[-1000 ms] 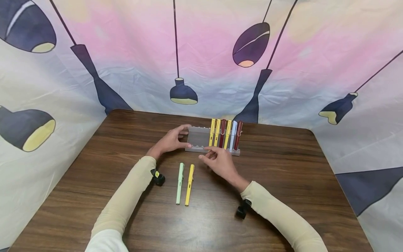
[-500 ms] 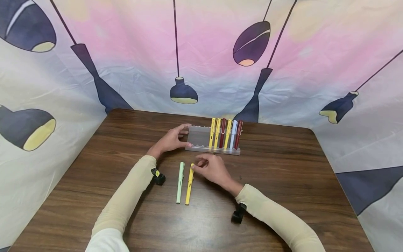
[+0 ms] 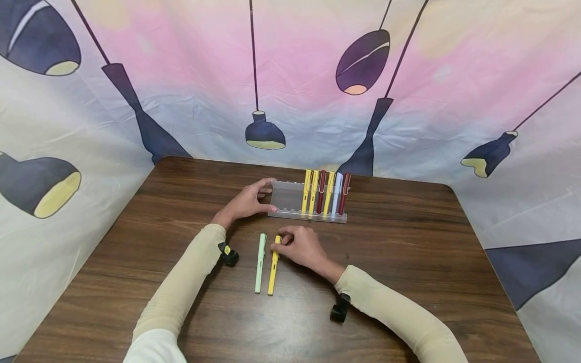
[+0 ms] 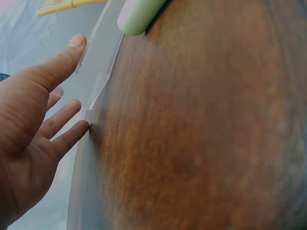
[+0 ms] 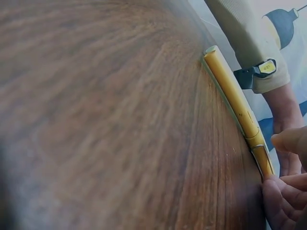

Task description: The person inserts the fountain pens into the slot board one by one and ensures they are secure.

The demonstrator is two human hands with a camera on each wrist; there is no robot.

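Observation:
A clear plastic pen rack (image 3: 287, 196) stands toward the back of the table. My left hand (image 3: 247, 201) holds its left end, the thumb at the front edge and fingers toward the back; the left wrist view shows the thumb (image 4: 72, 50) against the clear plastic. My right hand (image 3: 303, 247) pinches the capped end of a yellow pen (image 3: 273, 277) lying on the table; in the right wrist view its fingers (image 5: 276, 194) touch the cap end. Left of it lies a mint-green pen (image 3: 259, 264), untouched.
Yellow, dark red and light blue pens (image 3: 337, 194) lean in the rack's right half, while its left slots hold none. The dark wooden table (image 3: 399, 237) ends at a printed cloth backdrop (image 3: 204, 101) behind.
My right hand has come down from the rack's front edge, toward me and left, onto the yellow pen's cap. My left hand stays at the rack; the pens have not moved.

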